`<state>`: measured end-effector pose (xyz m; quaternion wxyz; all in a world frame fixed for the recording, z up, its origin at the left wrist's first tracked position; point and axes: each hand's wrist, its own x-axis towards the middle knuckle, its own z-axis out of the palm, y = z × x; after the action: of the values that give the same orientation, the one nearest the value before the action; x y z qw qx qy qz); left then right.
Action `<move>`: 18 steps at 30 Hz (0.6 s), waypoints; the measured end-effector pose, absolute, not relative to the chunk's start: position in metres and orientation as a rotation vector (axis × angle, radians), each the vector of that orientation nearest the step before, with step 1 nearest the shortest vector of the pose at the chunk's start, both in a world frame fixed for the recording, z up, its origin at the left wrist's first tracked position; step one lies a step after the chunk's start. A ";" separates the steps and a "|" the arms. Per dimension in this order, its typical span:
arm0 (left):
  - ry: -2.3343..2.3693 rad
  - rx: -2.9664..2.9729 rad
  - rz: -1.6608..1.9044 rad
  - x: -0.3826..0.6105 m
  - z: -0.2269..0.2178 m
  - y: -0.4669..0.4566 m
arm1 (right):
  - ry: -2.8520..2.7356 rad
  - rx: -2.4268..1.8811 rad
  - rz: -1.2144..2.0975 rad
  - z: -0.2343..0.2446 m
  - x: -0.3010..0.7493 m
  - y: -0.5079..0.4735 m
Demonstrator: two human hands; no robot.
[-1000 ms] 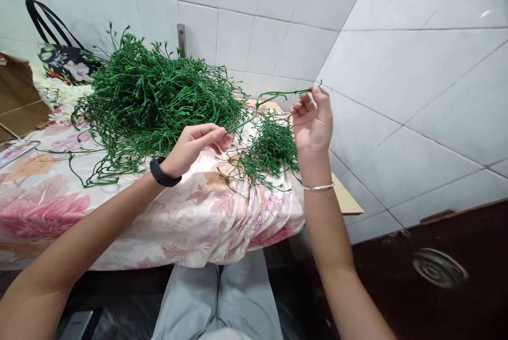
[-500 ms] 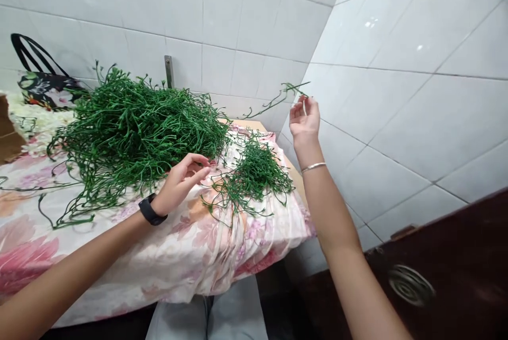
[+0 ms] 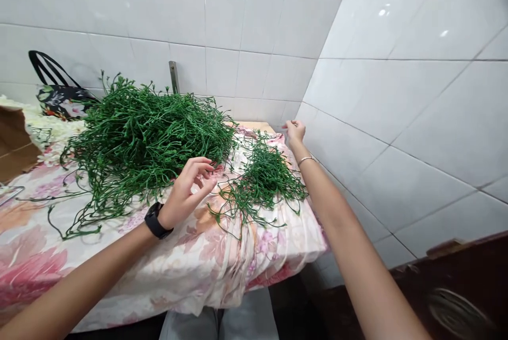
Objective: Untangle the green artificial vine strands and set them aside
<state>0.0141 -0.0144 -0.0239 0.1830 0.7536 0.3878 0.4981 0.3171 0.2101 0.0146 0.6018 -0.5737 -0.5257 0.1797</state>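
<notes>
My left hand (image 3: 189, 192), wearing a black wristband (image 3: 157, 220), hovers over the cloth with fingers curved and thumb apart, holding nothing. Just behind it rises a large heap of green artificial flower stems (image 3: 146, 139). A smaller pile of the same green stems (image 3: 265, 176) lies between my two hands. My right hand (image 3: 295, 131), with a silver bangle (image 3: 305, 159) on the wrist, is past the far right of that small pile, near the tiled corner. Its fingers point left, partly loose, and no stem shows in them.
A floral cloth (image 3: 170, 271) covers the table. At the left are cream artificial blossoms (image 3: 59, 131), a brown cardboard piece (image 3: 16, 144) and a black floral bag (image 3: 65, 99). White tiled walls (image 3: 262, 23) bound the back and right. A dark brown panel (image 3: 468, 276) stands lower right.
My right hand has come down and slightly left from its raised position; the green stem it held no longer shows in it. My left hand stays nearly in place. The view has shifted a little.
</notes>
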 end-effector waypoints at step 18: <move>0.963 2.766 1.222 0.018 -0.037 -0.011 | -1.387 -1.379 0.088 0.055 0.301 0.183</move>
<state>0.0178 -0.0107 -0.0371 -0.0160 0.8715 0.3034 0.3850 0.3008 0.1828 0.0554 0.5580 -0.5844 -0.5880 0.0373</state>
